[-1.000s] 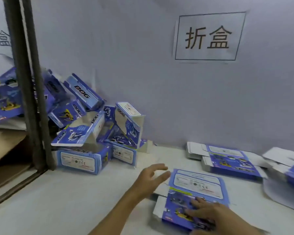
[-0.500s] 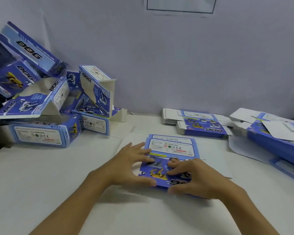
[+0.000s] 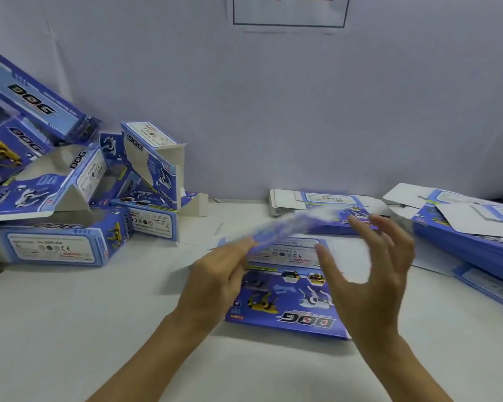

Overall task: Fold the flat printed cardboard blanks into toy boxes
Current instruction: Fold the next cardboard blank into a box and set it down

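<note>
My left hand (image 3: pixel 218 277) pinches the left end of a flat blue printed blank (image 3: pixel 296 223), which is lifted off the table and blurred with motion. At the blank's right end my right hand (image 3: pixel 369 274) has its fingers spread, and I cannot tell whether they touch the card. Below both hands lies a small stack of flat blanks (image 3: pixel 285 306) printed with robot dogs and the word DOG.
A pile of folded blue boxes (image 3: pixel 70 248) fills the left of the white table (image 3: pixel 70 329), leaning against the wall. More flat blanks lie at the back (image 3: pixel 325 198) and along the right edge (image 3: pixel 462 239). A paper sign (image 3: pixel 289 10) hangs on the wall.
Both hands lay flat on the top blank half a second ago. Now the left hand has raised one blank off the stack and the right hand has lifted and spread open.
</note>
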